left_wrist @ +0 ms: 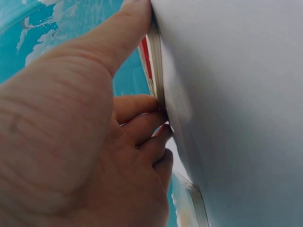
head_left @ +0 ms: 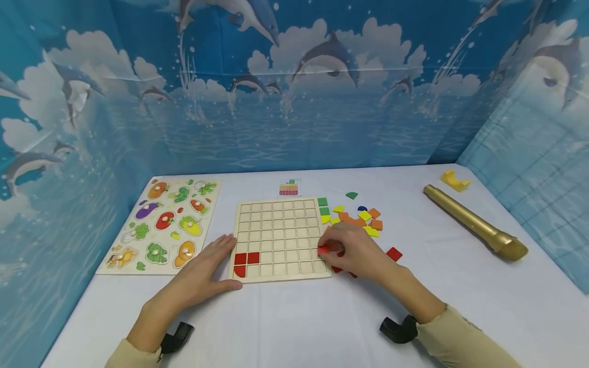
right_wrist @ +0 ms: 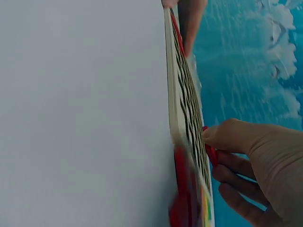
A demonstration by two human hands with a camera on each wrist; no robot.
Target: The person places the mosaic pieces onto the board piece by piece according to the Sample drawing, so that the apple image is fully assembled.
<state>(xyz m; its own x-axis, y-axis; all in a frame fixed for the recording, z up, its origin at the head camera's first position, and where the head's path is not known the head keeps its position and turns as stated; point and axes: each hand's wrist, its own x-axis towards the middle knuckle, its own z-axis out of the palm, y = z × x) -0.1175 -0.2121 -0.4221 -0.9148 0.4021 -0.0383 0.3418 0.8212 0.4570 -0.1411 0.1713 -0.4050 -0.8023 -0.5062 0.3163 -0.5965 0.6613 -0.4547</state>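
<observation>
A wooden grid board [head_left: 279, 203] lies on the white table, with several red pieces in its lower left cells: two red squares [head_left: 253, 257] and a red rounded piece [head_left: 240, 271] below them. My left hand [head_left: 202, 273] rests at the board's left edge, fingers extended and thumb near the lower left corner. Over the board's right edge, my right hand [head_left: 352, 248] pinches a red piece [right_wrist: 211, 152] between thumb and fingers; its full shape is hidden. More red pieces [head_left: 394, 254] lie on the table beside and partly under the right hand.
Orange, yellow, green and blue pieces [head_left: 364, 215] are scattered right of the board. A small pattern card [head_left: 289, 188] lies behind it. At left is a vegetable puzzle board [head_left: 156, 230]. A gold microphone [head_left: 474, 220] and a yellow holder-like object [head_left: 455, 181] lie at right.
</observation>
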